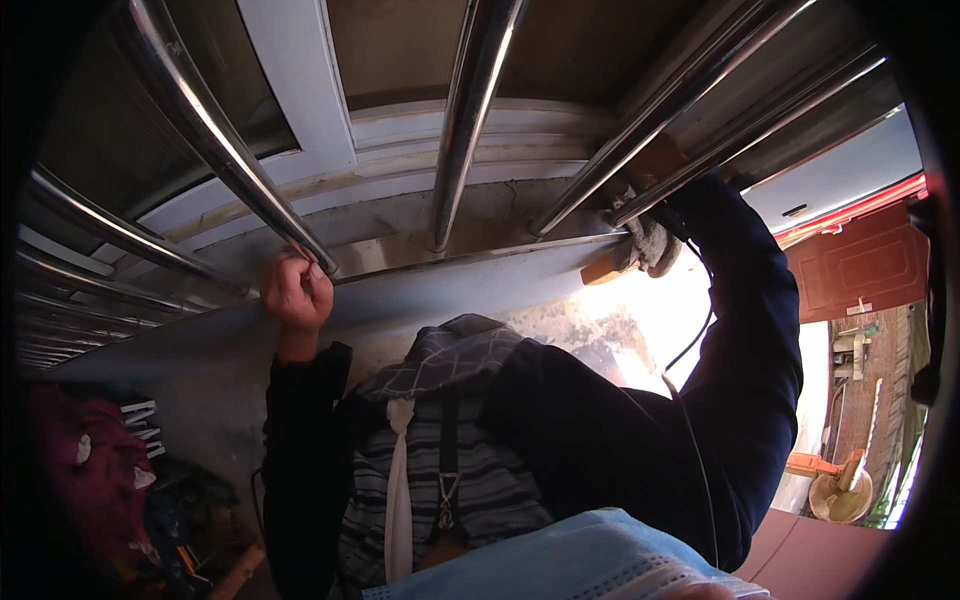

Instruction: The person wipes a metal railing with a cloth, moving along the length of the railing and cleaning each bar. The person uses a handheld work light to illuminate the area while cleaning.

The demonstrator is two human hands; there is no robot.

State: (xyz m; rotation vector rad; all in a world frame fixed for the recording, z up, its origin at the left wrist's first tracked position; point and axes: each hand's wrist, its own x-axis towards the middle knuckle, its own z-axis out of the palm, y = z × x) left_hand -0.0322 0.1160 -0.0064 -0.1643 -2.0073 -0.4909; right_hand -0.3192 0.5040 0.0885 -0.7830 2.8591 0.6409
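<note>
My left hand [298, 292] is curled into a fist at the foot of a polished steel window bar [217, 142], touching or very close to it. Whether its fingers hold anything is hidden. Behind two more steel bars [645, 135] at the right, my right hand [658, 159] reaches in above the window sill, partly covered and in deep shadow. A crumpled grey cloth [654, 244] hangs over the sill's outer edge just below the right wrist; the hand's grip on it cannot be made out. The bars stand in a flat steel base rail [382, 256].
A white-framed window [311, 82] lies behind the bars. Beneath the cloth is a yellowish block [604, 270]. A thin black cable [694, 442] runs along my right sleeve. Dark red fabric [94, 465] sits low at left; a brown door [862, 259] and straw hat [840, 496] appear right.
</note>
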